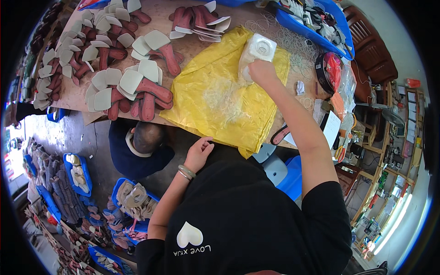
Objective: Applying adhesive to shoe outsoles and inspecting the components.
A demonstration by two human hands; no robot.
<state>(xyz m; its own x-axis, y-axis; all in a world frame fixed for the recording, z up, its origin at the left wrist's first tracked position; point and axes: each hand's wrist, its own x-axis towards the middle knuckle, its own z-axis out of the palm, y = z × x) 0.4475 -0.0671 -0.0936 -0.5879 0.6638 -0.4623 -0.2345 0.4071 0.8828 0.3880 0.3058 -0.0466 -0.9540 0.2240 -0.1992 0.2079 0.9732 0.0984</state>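
A white, square-topped plastic container [260, 47] with a round opening stands on a yellow plastic sheet [192, 87] spread over the table. My right hand [263, 73] is closed against the near side of this container and seems to grip it; the fingertips are hidden. Whitish, dried-looking residue covers the middle of the sheet. My left hand [200, 152] hangs just off the table's near edge, close to the sheet's corner. Its fingers are loosely bent and apart, with nothing in them. Left of the sheet lie stacks of reddish shoe-sole-shaped pieces [147, 106] with cream flaps [130, 81].
Another person [140, 146] crouches beside the table at left. A blue tray [316, 27] of mixed pieces stands at the far right near tangled clear cord [293, 43]. Scissors [339, 153] and papers [331, 130] lie at the right edge. Blue bins [78, 176] fill the floor at left.
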